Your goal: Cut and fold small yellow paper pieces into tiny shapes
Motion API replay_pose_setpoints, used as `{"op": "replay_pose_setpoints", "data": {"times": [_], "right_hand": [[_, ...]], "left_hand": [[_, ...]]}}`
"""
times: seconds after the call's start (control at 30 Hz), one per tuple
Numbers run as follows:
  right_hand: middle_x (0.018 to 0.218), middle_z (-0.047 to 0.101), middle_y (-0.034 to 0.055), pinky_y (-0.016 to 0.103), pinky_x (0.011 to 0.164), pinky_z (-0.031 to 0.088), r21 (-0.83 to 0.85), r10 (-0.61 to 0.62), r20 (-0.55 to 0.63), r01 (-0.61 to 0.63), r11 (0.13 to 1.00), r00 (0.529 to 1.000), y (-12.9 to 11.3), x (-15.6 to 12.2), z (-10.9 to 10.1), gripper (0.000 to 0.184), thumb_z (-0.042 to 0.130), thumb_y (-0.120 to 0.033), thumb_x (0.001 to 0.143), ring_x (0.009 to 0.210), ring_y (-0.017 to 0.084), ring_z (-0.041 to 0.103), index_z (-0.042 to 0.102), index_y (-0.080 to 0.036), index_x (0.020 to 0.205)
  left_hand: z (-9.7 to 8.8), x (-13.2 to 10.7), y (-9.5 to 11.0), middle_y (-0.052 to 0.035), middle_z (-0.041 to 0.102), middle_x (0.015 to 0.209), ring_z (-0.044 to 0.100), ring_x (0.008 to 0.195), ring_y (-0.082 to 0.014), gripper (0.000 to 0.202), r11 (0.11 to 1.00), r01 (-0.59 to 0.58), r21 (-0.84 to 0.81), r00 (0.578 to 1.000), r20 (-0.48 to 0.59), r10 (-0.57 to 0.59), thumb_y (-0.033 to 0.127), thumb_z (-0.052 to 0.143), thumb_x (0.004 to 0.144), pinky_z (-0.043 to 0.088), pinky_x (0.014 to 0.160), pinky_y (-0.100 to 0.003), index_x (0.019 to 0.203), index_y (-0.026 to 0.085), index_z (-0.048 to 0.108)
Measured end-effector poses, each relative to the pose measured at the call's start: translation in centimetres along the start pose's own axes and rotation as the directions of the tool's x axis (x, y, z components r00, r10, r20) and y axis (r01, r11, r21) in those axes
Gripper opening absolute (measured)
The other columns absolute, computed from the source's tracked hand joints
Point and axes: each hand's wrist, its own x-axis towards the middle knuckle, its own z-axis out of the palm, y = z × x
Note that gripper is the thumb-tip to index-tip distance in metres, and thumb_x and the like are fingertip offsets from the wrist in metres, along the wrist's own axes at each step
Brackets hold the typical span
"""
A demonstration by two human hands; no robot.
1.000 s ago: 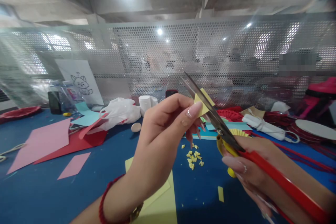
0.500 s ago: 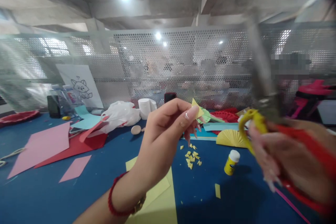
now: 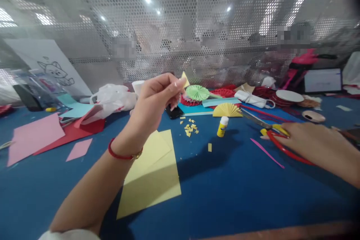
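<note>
My left hand is raised over the table, pinching a small pointed piece of yellow paper between thumb and forefinger. Down at the right, my right hand is on a pair of scissors with red and yellow handles, low at the tabletop. Its fingers are curled about the handles and partly hidden; the blades point away to the left. Below my left hand lie several small yellow paper scraps. A yellow glue stick with a white cap stands upright between my hands, near a pleated yellow paper fan.
Yellow sheets lie by my left forearm, pink paper further left. A white plastic bag, a green pleated rosette and a phone sit toward the back. A perforated metal screen rises behind the table.
My right hand has lowered the scissors from upright in the air to the tabletop at the right. The left hand still pinches the yellow piece. The view has tilted down and turned right.
</note>
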Motion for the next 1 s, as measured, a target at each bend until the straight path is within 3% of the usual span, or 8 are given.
{"op": "replay_pose_setpoints", "data": {"times": [0.13,0.23,0.33,0.4,0.57,0.7,0.8,1.0], "right_hand": [[0.073,0.067,-0.0012,0.026,0.053,0.048,-0.081,-0.031,0.112,0.040,0.996,0.993,0.7,-2.5,2.2,0.032,0.065,-0.047,0.107,0.057,0.012,0.060,0.071,-0.020,0.091],[0.068,0.073,0.0109,0.034,0.046,0.035,-0.028,-0.119,0.047,0.121,0.992,0.992,-1.2,-2.5,1.7,0.033,0.064,-0.044,0.105,0.054,0.027,0.068,0.077,-0.017,0.093],[0.092,0.083,0.0158,0.034,0.052,0.042,0.139,-0.260,-0.075,0.269,0.953,0.963,-5.1,-2.3,0.8,0.029,0.058,-0.038,0.108,0.074,0.032,0.078,0.076,-0.017,0.100],[0.099,0.084,0.0096,0.032,0.064,0.053,0.306,-0.421,-0.144,0.445,0.842,0.896,-8.2,-2.5,0.5,0.024,0.053,-0.031,0.111,0.078,0.024,0.079,0.074,-0.019,0.111],[0.100,0.084,0.0009,0.024,0.079,0.058,0.526,-0.745,-0.321,0.764,0.373,0.584,-13.5,-3.1,0.8,0.029,0.046,-0.018,0.113,0.090,0.013,0.078,0.074,-0.022,0.110],[0.089,0.083,0.0039,0.028,0.066,0.054,0.504,-0.803,-0.358,0.823,0.262,0.476,-14.4,-3.3,1.0,0.039,0.040,-0.009,0.110,0.074,0.015,0.075,0.073,-0.018,0.093],[0.087,0.081,0.0049,0.029,0.066,0.056,0.499,-0.836,-0.376,0.848,0.180,0.399,-14.7,-3.7,1.2,0.045,0.032,-0.011,0.111,0.069,0.015,0.071,0.074,-0.018,0.096],[0.097,0.082,0.0084,0.034,0.076,0.064,0.454,-0.806,-0.509,0.890,0.046,0.302,-14.9,-4.2,2.8,0.035,0.039,-0.012,0.110,0.091,0.019,0.076,0.074,-0.011,0.111]], "left_hand": [[0.7,-3.8,-3.0,-0.0014,0.065,0.065,0.054,0.058,-0.0087,0.038,0.970,0.229,0.088,0.944,0.223,-0.243,0.047,0.091,0.084,0.042,0.053,-0.018,0.071,0.016,0.074],[1.2,-7.4,-5.1,-0.0041,0.071,0.066,0.059,0.057,-0.0098,0.038,0.902,0.405,0.152,0.848,0.307,-0.432,0.049,0.089,0.085,0.045,0.052,-0.018,0.075,0.014,0.077],[1.9,-10.4,-6.1,-0.0037,0.071,0.064,0.060,0.055,-0.0104,0.044,0.836,0.519,0.176,0.753,0.370,-0.545,0.055,0.084,0.088,0.047,0.053,-0.019,0.074,0.014,0.075],[2.3,-11.6,-6.5,-0.0036,0.070,0.064,0.060,0.057,-0.0112,0.046,0.807,0.560,0.185,0.690,0.434,-0.579,0.057,0.083,0.087,0.047,0.053,-0.019,0.074,0.014,0.075],[2.2,-12.3,-7.2,-0.0027,0.070,0.067,0.059,0.061,-0.0108,0.042,0.782,0.573,0.246,0.537,0.607,-0.585,0.053,0.084,0.088,0.045,0.058,-0.020,0.073,0.015,0.076],[1.2,-12.1,-7.6,-0.0043,0.073,0.072,0.065,0.069,-0.0145,0.039,0.799,0.518,0.305,0.418,0.725,-0.547,0.049,0.080,0.094,0.049,0.065,-0.023,0.072,0.017,0.076],[0.9,-11.9,-7.7,-0.0053,0.073,0.074,0.066,0.076,-0.0180,0.039,0.830,0.456,0.321,0.390,0.766,-0.510,0.048,0.076,0.098,0.049,0.068,-0.026,0.072,0.019,0.075],[0.9,-11.5,-8.1,-0.0057,0.076,0.083,0.066,0.082,-0.0208,0.034,0.892,0.308,0.331,0.415,0.797,-0.439,0.039,0.072,0.100,0.047,0.078,-0.030,0.070,0.022,0.073]]}}
